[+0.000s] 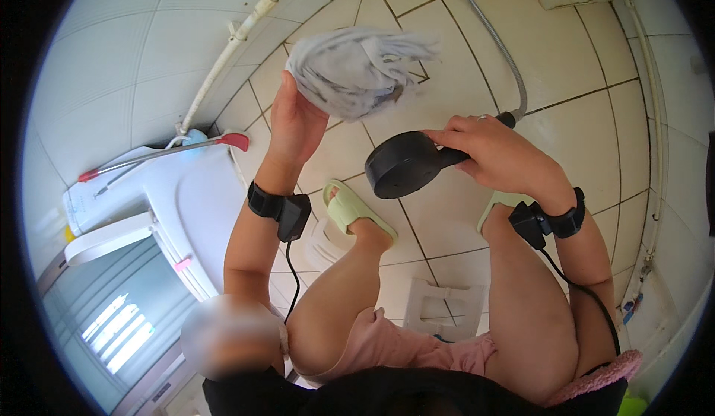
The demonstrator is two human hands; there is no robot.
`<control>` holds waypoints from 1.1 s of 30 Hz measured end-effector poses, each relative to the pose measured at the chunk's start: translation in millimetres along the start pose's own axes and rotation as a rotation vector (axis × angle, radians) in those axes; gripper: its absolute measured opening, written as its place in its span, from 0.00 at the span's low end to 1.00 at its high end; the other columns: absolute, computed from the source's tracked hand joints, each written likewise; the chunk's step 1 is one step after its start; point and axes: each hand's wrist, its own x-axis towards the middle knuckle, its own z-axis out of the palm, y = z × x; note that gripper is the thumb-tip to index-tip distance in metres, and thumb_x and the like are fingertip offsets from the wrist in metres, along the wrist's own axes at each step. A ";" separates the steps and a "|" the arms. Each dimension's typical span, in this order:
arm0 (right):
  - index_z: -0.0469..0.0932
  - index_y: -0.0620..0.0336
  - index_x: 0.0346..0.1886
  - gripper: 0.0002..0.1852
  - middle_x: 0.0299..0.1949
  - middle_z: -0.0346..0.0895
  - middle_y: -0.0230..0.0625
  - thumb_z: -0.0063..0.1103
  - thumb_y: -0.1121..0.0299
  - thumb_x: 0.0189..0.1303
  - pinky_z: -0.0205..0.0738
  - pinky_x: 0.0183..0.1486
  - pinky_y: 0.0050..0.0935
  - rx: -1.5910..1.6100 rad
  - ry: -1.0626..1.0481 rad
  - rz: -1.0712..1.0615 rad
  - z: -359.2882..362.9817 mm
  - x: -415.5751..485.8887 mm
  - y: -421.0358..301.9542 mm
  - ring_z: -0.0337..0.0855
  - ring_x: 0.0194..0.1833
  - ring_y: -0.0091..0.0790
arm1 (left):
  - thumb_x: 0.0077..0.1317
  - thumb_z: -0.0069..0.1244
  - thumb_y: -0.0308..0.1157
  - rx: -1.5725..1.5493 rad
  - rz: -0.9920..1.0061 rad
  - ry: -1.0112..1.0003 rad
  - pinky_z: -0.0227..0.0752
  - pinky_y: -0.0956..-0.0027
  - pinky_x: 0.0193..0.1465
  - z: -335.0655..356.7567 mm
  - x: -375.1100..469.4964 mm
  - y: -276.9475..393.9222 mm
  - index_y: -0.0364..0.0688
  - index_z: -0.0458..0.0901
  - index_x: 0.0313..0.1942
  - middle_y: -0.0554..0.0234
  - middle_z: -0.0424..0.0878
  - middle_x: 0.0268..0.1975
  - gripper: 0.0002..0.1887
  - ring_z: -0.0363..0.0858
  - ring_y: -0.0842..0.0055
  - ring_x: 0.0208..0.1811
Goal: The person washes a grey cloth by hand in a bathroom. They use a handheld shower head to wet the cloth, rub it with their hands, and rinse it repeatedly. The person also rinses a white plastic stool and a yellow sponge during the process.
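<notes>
A bunched whitish-grey cloth point(349, 75) is in my left hand point(296, 122), raised above the floor, its right end blurred. The thumb lies against the bundle's near left edge, while the other fingers are mostly hidden behind it. My right hand point(503, 150) grips the handle of a black shower head point(403, 164), held below and to the right of the cloth. The head's broad round side points left, and whether water runs from it I cannot tell. From the handle's end a grey metal shower hose point(497, 36) curves up along the floor.
Beige tiles point(564, 148) with dark joints cover the floor. Along the left wall run a white pipe point(223, 58) and a white top-loading washing machine point(201, 203), its lid raised. On it rests a red-ended long-handled tool point(162, 156). A white plastic stool point(413, 304) stands between my legs.
</notes>
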 end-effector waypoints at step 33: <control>0.77 0.46 0.66 0.33 0.42 0.77 0.38 0.55 0.84 0.55 0.68 0.53 0.40 -0.156 -0.025 0.067 17.4 0.4 14.3 0.79 0.46 0.44 | 0.70 0.53 0.39 0.639 -0.026 0.001 0.48 0.51 0.79 71.1 -26.6 98.8 0.32 0.59 0.73 0.48 0.66 0.73 0.36 0.63 0.59 0.75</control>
